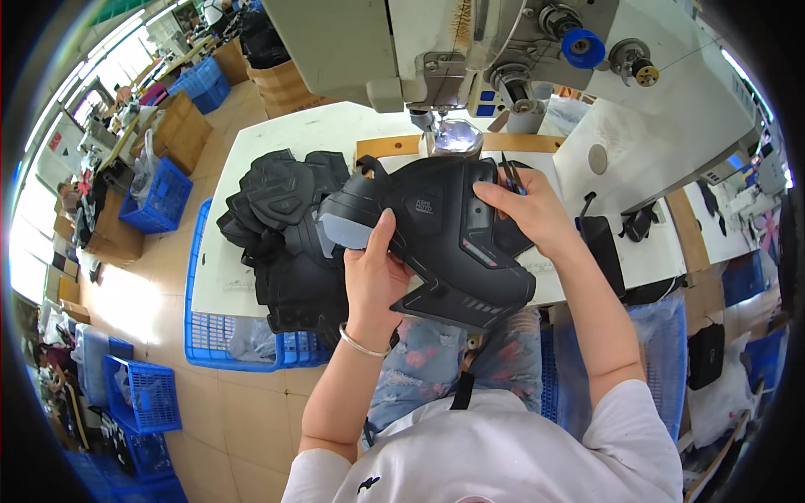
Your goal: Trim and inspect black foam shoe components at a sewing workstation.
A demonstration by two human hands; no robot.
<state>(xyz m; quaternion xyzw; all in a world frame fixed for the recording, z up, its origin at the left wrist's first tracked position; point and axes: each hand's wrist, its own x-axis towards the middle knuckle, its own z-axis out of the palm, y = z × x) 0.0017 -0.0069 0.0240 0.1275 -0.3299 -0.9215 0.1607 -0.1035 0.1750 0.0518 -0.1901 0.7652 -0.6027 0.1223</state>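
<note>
A: Pos. of black molded pc [428, 222]?
B: Held up in front of the torso, over the near edge of the white surface [226, 272], below the sewing machine's needle area. Lt grey patch [348, 231] at its L end.

A: L hand [373, 281]?
B: Closed in a pinch on the pc's lower L side. Thumb up, its tip close to the grey patch; fingers mostly hidden, can't tell exact placement underneath.

A: R hand [528, 210]?
B: Gripping the upper R part, thumb flat on the face. Also has small scissors [508, 174], dark blades pointing up, tucked btwn thumb & fingers. Blade gap: can't tell.

A: Surroundings?
B: Stack of black pcs [285, 210] on surface, L of the held pc, overlapping loosely. Sewing machine [662, 142] at the far side, lamp glow nr needle. Blue basket [194, 335] beside/under surface, L side, clear plastic inside. Silver bangle [365, 342] on L wrist.
</note>
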